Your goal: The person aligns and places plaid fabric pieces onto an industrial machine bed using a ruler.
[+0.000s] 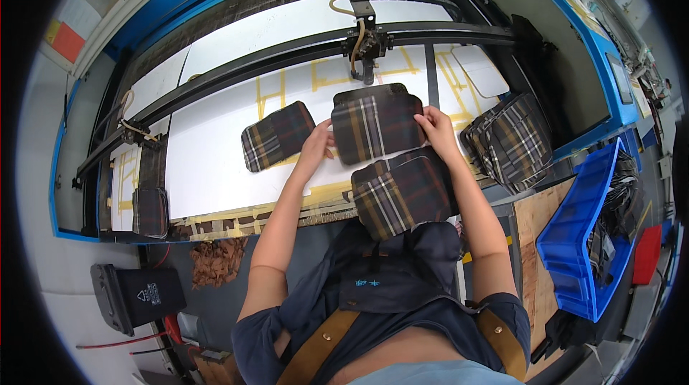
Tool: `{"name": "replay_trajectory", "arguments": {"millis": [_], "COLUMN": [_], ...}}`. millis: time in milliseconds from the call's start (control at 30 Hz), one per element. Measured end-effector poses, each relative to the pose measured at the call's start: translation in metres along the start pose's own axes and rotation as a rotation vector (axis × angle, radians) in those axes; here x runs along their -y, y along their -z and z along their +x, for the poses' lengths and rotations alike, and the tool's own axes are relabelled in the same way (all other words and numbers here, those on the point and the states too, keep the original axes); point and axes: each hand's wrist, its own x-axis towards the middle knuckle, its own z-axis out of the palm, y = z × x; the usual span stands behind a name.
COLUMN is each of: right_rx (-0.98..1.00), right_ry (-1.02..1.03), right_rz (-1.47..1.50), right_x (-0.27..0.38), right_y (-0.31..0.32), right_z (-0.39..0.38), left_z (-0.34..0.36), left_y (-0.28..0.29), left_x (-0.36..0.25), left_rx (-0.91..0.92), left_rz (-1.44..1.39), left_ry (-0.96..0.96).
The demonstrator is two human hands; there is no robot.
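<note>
Between my two hands is a dark plaid fabric panel (379, 127) with rounded corners, over the white machine bed. My left hand (318, 144) is at its left edge, fingers partly hidden by the cloth. At the right edge my right hand (438, 131) pinches it, thumb on top. Another dark panel edge (373, 89) shows just behind it. Nearer my body, a second plaid panel (398, 195) lies under my right forearm, overlapping the front edge of the bed. Left of my left hand, a smaller plaid panel (278, 136) lies flat.
A black gantry with a tool head (368, 46) spans the bed just beyond the panel. Plaid pieces are stacked (511, 142) at right; more plaid pieces (150, 211) lie at far left. A blue crate (574, 256) stands lower right, a black bin (136, 297) lower left.
</note>
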Motion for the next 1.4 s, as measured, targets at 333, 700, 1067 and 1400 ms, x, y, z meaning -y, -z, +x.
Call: {"name": "replay_trajectory", "arguments": {"millis": [333,700,1067,1400], "right_rx": [-0.094,-0.075,-0.141,-0.185], "right_ry": [0.021,0.156,-0.105,-0.079], "right_rz": [-0.62,-0.659,-1.241,-1.083], "right_x": [-0.012,-0.017,-0.01,-0.026], "right_y": [-0.033,-0.03,-0.004,0.013], "right_z": [0.063,0.063,0.061,0.07], "left_z": [0.051,0.049,0.044,0.043], "left_y": [-0.024,-0.031,-0.056,-0.062], "left_x": [0.018,0.016,0.009,0.016], "left_rx": [-0.365,-0.438,-0.167,-0.134], "left_rz": [0.884,0.948,0.871,0.938], "left_ry": [-0.243,-0.454,-0.79,-0.85]}}
